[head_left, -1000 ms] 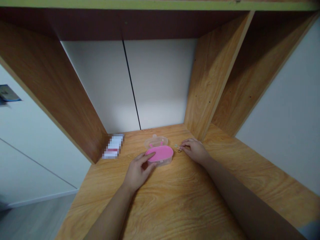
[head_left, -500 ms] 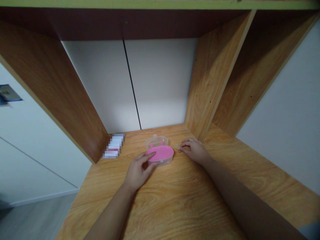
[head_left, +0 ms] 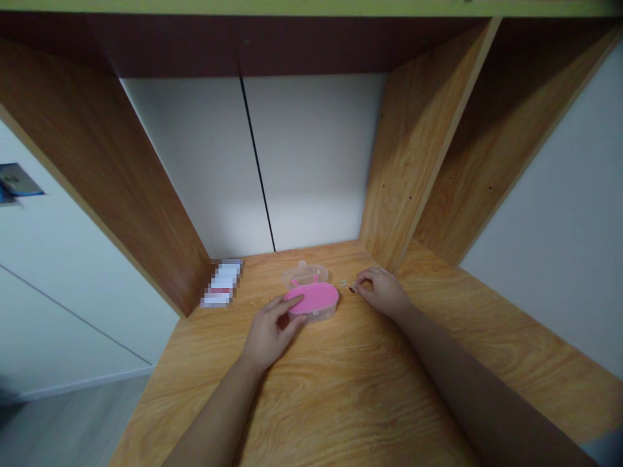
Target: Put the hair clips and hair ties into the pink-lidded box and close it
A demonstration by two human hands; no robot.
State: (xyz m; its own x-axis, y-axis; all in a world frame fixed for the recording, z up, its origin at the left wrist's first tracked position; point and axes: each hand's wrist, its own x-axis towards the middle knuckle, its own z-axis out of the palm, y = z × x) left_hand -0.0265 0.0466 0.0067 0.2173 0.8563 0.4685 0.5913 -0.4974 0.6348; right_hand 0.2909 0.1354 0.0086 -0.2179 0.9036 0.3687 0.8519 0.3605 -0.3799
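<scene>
Head view: a small oval plastic case (head_left: pixel 314 314) with a pink panel (head_left: pixel 311 298) lies on a wood-grain shelf top (head_left: pixel 341 395), its clear lid (head_left: pixel 304 275) apparently raised behind it. The panel is touched by the loosely spread fingers (head_left: pixel 292 299) of the left hand (head_left: pixel 270 332). Tiny metal rings (head_left: pixel 351 289) remain outside the case, on the wood — the right hand (head_left: pixel 382 292) is narrowly pinched over them, though whether one is held cannot be told.
</scene>
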